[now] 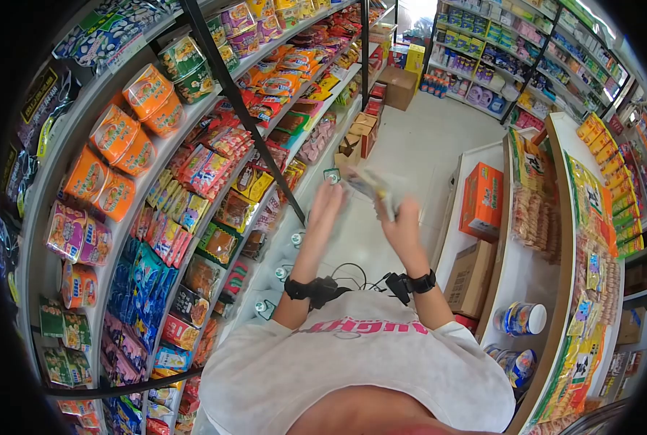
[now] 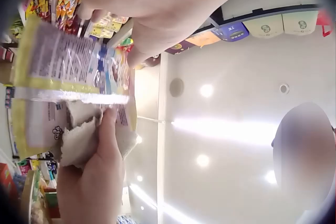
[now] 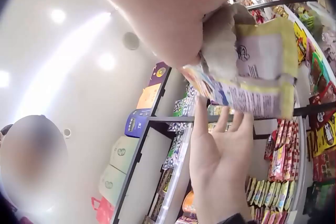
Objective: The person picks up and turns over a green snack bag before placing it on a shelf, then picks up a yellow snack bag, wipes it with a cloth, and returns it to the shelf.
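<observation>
My right hand (image 1: 403, 221) grips a yellow-edged plastic packet (image 2: 71, 66) with printed text, together with a torn piece of grey cardboard (image 2: 81, 137). In the left wrist view the right thumb (image 2: 107, 134) presses on the cardboard. The packet (image 1: 370, 185) is blurred in the head view, held out over the aisle floor. My left hand (image 1: 327, 199) is beside it; in the right wrist view that left hand (image 3: 223, 155) has its palm showing and its fingers extended, fingertips right at the packet's lower edge.
On the left, a long shelf (image 1: 131, 217) carries noodle tubs and bagged snacks. Large bottles (image 1: 265, 308) stand along its foot. To the right, a shelf unit holds an orange box (image 1: 483, 201), a brown carton (image 1: 470, 279) and round tubs (image 1: 523, 319). Cardboard boxes (image 1: 399, 87) sit farther down the aisle.
</observation>
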Demonstrator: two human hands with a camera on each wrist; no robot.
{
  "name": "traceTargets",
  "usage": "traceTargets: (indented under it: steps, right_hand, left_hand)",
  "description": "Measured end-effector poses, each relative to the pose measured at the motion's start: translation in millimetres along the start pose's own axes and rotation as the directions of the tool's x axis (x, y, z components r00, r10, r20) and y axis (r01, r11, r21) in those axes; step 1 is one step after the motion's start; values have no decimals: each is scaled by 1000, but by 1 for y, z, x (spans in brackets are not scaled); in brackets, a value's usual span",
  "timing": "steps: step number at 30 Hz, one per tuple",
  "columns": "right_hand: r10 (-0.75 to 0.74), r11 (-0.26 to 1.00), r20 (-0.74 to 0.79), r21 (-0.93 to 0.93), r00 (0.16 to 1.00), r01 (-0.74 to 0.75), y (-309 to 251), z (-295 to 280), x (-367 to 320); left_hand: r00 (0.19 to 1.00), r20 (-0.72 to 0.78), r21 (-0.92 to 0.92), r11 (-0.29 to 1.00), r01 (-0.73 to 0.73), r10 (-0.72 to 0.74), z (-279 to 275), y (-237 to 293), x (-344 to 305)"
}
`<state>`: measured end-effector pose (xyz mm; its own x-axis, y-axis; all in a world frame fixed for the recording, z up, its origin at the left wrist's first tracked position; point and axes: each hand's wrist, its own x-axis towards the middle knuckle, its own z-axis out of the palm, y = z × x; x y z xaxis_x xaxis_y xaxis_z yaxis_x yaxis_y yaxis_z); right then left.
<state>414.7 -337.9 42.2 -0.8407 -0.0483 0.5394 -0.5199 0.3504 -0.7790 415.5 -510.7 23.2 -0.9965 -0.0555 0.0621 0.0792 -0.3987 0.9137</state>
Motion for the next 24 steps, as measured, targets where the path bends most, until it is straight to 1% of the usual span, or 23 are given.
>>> traceTargets:
  steps: [1,2,5,6,9,12,14,15,16,17,19,21,24]
  right_hand:
    - [-105,994,74,-11,992,106,-3,6,-2]
    - [-203,978,149,-13,968,207,-6,13,-6]
    - [-304,914,291,-180,907,364,-19,31,-19]
    - [-275,924,315,-174,908,340,-13,35,-22]
    - [-190,972,158,-105,969,208,7,45,-21]
    - [-76,997,-53,-30,996,74,32,55,-18]
    - [152,981,-34,127,988,-147,45,54,-19]
    - [263,946,-12,200,965,-255,50,52,-20]
    - [417,877,35,248,908,-413,52,46,-18]
    - [558,779,88,285,825,-558,52,38,-16]
    - [671,608,166,434,723,-664,52,31,-19]
    - [638,479,201,652,743,-588,47,35,-25]
    - [610,583,79,630,789,-514,30,39,-24]
  left_hand:
    - [989,84,-161,978,131,-118,8,8,-5]
    - [958,183,-305,913,270,-222,11,12,-10]
    - [930,157,-340,866,366,-331,-1,2,1]
    - [963,84,-307,912,271,-258,-2,-3,1]
    - [980,-59,-227,959,170,-188,1,-13,-1]
    - [985,-71,-202,969,141,-158,-4,-19,-2]
    - [986,-57,-202,969,142,-156,-1,-7,-6]
    - [987,-51,-204,969,142,-156,-1,1,-7]
    - [991,-65,-221,970,104,-121,-4,4,-7]
    - [993,-58,-238,967,90,-107,-8,9,-5]
    - [995,-49,-277,959,67,-84,-16,17,-4]
    - [988,-30,-284,949,137,-151,-20,24,-3]
    - [981,0,-251,950,187,-194,-24,27,0]
